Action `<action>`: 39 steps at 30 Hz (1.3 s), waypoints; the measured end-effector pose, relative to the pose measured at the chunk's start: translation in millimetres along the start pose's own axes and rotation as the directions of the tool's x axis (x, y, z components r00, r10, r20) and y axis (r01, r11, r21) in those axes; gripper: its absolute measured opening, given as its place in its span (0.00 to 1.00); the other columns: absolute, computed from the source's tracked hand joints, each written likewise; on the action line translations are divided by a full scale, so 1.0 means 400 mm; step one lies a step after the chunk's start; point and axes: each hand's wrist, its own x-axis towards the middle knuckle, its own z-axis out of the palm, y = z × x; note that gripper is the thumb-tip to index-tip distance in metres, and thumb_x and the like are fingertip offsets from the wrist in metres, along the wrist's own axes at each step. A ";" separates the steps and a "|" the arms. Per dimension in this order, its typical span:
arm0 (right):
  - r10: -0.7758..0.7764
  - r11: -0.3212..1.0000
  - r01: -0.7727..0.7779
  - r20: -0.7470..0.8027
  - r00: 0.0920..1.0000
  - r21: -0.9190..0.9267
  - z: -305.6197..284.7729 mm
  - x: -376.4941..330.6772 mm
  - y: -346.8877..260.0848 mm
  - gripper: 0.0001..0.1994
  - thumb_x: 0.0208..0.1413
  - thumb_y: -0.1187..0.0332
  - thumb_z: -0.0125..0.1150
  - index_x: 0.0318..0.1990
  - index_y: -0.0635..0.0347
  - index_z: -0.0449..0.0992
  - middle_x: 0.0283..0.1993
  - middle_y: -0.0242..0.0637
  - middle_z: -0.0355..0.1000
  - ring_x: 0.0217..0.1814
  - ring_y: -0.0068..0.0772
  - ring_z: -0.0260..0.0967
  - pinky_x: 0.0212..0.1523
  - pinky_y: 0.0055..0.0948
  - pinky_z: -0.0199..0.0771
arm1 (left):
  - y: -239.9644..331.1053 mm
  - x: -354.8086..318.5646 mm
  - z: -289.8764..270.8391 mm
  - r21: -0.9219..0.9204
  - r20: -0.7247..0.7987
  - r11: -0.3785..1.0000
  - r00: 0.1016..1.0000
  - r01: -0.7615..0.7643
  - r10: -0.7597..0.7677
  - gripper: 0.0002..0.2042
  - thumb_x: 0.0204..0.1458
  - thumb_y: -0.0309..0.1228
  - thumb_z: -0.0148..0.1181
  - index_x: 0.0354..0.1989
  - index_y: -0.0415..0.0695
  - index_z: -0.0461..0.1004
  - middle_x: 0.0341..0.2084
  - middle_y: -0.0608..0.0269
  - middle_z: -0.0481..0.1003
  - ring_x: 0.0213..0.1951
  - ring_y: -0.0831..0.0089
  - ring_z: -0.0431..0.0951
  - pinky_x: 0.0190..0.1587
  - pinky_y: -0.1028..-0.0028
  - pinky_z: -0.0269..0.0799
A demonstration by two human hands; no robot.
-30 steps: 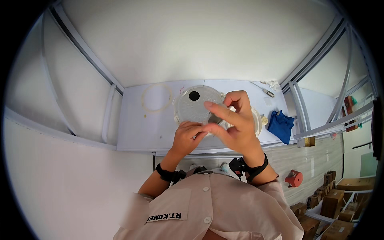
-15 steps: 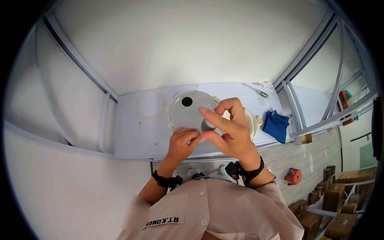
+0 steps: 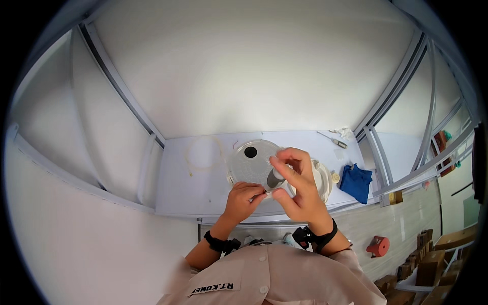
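Note:
A round, pale translucent disc-shaped housing with a black round spot lies on the white table. My left hand is at its near edge, fingers curled and pressed together; whatever they pinch is too small to make out. My right hand hovers over the right side of the disc, thumb and index finger spread apart. A grey and white rounded piece shows between that thumb and index finger, seemingly beyond them. Partly hidden behind the right hand is a second, cream-coloured round part.
A blue cloth lies at the table's right end, beside a small cream round piece. Farther back are a screwdriver and white crumpled material. A thin cream ring lies left. A red stool stands on the floor.
The whole view has shifted, so the table sits lower and slightly right. My right thumb has moved away from my left fingertips, widening the gap between the hands.

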 end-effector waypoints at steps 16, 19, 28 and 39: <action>0.029 0.996 -0.031 0.023 0.999 0.081 0.013 0.005 -0.030 0.25 0.54 0.71 0.77 0.62 0.59 0.81 0.47 0.44 0.74 0.47 0.41 0.77 0.44 0.31 0.79 | -0.009 -0.010 0.003 0.003 -0.021 1.000 0.999 -0.029 0.029 0.08 0.50 0.30 0.76 0.37 0.45 0.85 0.37 0.61 0.86 0.41 0.62 0.86 0.47 0.62 0.76; 0.080 0.996 -0.084 0.098 0.992 0.041 -0.006 -0.004 -0.028 0.24 0.53 0.72 0.77 0.59 0.58 0.83 0.44 0.42 0.74 0.44 0.39 0.77 0.44 0.31 0.79 | -0.007 -0.011 0.000 0.012 -0.007 0.999 1.000 -0.030 0.030 0.08 0.51 0.30 0.76 0.37 0.45 0.85 0.37 0.61 0.86 0.41 0.62 0.86 0.47 0.62 0.76; 0.056 0.993 -0.053 0.026 0.998 -0.110 -0.011 -0.015 -0.001 0.24 0.54 0.73 0.76 0.60 0.60 0.82 0.51 0.45 0.74 0.51 0.40 0.76 0.51 0.34 0.78 | 0.006 -0.007 -0.004 0.016 0.012 1.000 1.000 -0.014 0.014 0.07 0.52 0.31 0.75 0.38 0.45 0.86 0.37 0.64 0.87 0.42 0.64 0.85 0.49 0.63 0.76; 0.063 0.998 -0.067 0.150 0.987 0.022 -0.042 -0.024 -0.015 0.21 0.60 0.77 0.69 0.62 0.61 0.81 0.58 0.46 0.76 0.53 0.44 0.78 0.50 0.32 0.80 | 0.000 -0.008 0.006 0.012 -0.027 0.999 0.999 -0.039 0.039 0.08 0.51 0.30 0.76 0.38 0.46 0.86 0.36 0.65 0.87 0.43 0.66 0.86 0.48 0.64 0.76</action>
